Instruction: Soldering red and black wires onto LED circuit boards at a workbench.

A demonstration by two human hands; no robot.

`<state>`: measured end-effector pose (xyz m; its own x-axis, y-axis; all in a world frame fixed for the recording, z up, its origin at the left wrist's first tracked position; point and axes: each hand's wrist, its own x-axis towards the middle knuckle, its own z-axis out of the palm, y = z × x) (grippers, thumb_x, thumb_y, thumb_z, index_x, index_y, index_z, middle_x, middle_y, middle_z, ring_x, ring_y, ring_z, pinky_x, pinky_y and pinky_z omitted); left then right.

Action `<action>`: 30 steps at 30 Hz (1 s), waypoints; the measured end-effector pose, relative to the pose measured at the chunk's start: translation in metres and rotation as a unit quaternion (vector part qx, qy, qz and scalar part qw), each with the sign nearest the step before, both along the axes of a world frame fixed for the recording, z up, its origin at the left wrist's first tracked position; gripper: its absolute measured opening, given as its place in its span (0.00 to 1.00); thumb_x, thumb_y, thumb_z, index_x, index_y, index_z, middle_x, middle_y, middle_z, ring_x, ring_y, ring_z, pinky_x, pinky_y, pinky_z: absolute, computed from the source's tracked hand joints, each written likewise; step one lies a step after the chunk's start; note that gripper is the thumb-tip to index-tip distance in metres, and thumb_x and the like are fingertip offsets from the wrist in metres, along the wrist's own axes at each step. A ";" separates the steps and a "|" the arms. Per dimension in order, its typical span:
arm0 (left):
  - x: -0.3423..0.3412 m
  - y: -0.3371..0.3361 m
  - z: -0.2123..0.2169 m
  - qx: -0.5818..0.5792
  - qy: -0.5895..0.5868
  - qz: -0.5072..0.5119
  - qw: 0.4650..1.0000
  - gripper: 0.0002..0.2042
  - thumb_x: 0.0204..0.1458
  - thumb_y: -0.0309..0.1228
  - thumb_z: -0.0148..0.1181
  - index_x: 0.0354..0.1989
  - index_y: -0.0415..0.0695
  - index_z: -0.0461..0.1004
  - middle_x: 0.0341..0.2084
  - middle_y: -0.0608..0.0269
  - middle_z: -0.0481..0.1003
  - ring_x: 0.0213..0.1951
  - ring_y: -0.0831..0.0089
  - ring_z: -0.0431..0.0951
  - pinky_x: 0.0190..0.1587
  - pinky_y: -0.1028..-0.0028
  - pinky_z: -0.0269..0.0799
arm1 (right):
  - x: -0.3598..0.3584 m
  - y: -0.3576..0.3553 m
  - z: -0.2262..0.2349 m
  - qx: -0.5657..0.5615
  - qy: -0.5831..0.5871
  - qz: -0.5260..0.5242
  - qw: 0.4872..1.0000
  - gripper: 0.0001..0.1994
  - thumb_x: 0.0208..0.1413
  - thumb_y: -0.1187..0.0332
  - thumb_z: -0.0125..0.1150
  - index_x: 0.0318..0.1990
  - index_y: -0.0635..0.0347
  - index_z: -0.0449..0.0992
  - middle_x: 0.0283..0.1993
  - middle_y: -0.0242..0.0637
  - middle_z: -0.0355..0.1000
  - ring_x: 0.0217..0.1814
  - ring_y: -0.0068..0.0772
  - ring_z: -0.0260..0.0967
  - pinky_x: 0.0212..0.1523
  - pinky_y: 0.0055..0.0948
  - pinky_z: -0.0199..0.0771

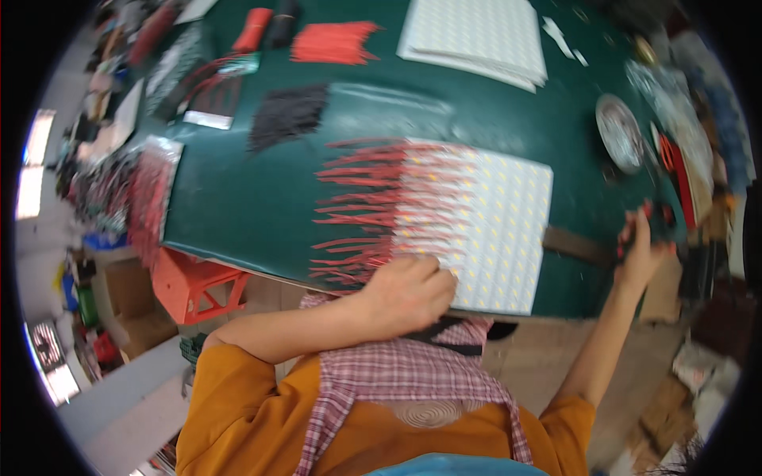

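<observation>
A white panel (512,230) with rows of small yellow squares, like LED chips, lies near the table's front edge. Many short red wires (357,182) lie across its left half and stick out past its left side. My left hand (409,293) rests at the panel's near edge over the wires, fingers curled closed; whatever is in them is hidden. At the table's right edge, my right hand (641,252) is beside small red and black items, smeared by motion, so its grip is unclear. A dark flat strip (579,246) lies between that hand and the panel.
Behind lie a bundle of black wires (290,115), a pile of red wires (333,41) and a stack of white panels (476,40). A round metal dish (619,133) is at the right. An orange-red stool (198,285) stands below the table's left edge.
</observation>
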<state>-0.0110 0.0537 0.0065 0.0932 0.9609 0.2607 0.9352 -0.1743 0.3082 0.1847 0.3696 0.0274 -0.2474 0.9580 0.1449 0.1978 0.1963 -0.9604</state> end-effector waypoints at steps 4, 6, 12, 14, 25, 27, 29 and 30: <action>-0.051 -0.013 0.017 0.097 -0.009 0.079 0.992 0.12 0.42 0.28 0.59 0.37 0.42 0.77 0.29 0.64 0.74 0.32 0.67 0.75 0.30 0.71 0.71 | 0.020 -0.014 -0.015 0.042 0.040 0.018 0.998 0.15 0.60 0.72 0.59 0.53 0.68 0.71 0.33 0.37 0.75 0.23 0.18 0.64 0.24 0.19 0.64; -0.105 -0.001 0.022 0.131 0.026 0.151 0.979 0.07 0.44 0.24 0.61 0.34 0.43 0.78 0.26 0.62 0.75 0.29 0.65 0.75 0.30 0.69 0.71 | 0.027 -0.025 -0.018 0.050 0.016 0.015 0.999 0.15 0.60 0.73 0.59 0.54 0.68 0.71 0.33 0.37 0.75 0.23 0.18 0.63 0.24 0.19 0.63; -0.252 0.081 0.024 0.032 0.094 0.332 0.938 0.11 0.49 0.22 0.58 0.41 0.44 0.79 0.39 0.56 0.78 0.45 0.55 0.76 0.48 0.62 0.72 | 0.016 -0.051 0.002 0.014 -0.067 0.012 0.998 0.16 0.60 0.74 0.59 0.54 0.69 0.72 0.34 0.36 0.76 0.24 0.17 0.63 0.26 0.18 0.62; -0.241 0.098 0.028 0.125 0.110 0.277 0.946 0.15 0.49 0.23 0.59 0.47 0.44 0.78 0.45 0.56 0.77 0.49 0.54 0.73 0.53 0.60 0.69 | 0.012 -0.063 0.015 -0.030 -0.075 -0.027 0.996 0.16 0.58 0.74 0.60 0.53 0.69 0.73 0.32 0.37 0.76 0.25 0.19 0.66 0.27 0.18 0.64; 0.047 0.112 0.072 -0.330 -0.584 -0.073 0.738 0.12 0.45 0.30 0.73 0.32 0.42 0.74 0.25 0.72 0.73 0.29 0.82 0.72 0.31 0.78 0.67 | 0.021 -0.146 0.011 -0.131 0.280 0.142 0.940 0.26 0.62 0.52 0.54 0.62 0.60 0.66 0.57 0.36 0.69 0.59 0.31 0.65 0.61 0.35 0.64; 0.043 0.103 0.078 -0.310 -0.587 0.022 0.747 0.15 0.41 0.31 0.74 0.33 0.41 0.74 0.26 0.70 0.73 0.28 0.81 0.72 0.32 0.80 0.67 | 0.072 -0.143 -0.007 -0.234 0.528 0.098 0.811 0.32 0.64 0.39 0.41 0.57 0.60 0.67 0.57 0.40 0.68 0.57 0.39 0.66 0.59 0.45 0.65; 0.037 0.097 0.080 -0.226 -0.595 0.034 0.771 0.19 0.42 0.29 0.74 0.41 0.39 0.74 0.31 0.69 0.75 0.33 0.80 0.73 0.37 0.78 0.69 | 0.131 -0.137 -0.029 -0.239 0.526 -0.113 0.809 0.26 0.67 0.46 0.39 0.50 0.62 0.69 0.51 0.40 0.70 0.55 0.40 0.68 0.58 0.42 0.67; 0.037 0.094 0.078 -0.187 -0.596 0.030 0.780 0.21 0.43 0.27 0.73 0.47 0.37 0.74 0.35 0.68 0.76 0.37 0.79 0.74 0.41 0.77 0.71 | 0.160 -0.136 -0.039 -0.242 0.511 -0.199 0.800 0.24 0.67 0.47 0.39 0.49 0.62 0.69 0.50 0.39 0.71 0.54 0.39 0.68 0.57 0.41 0.68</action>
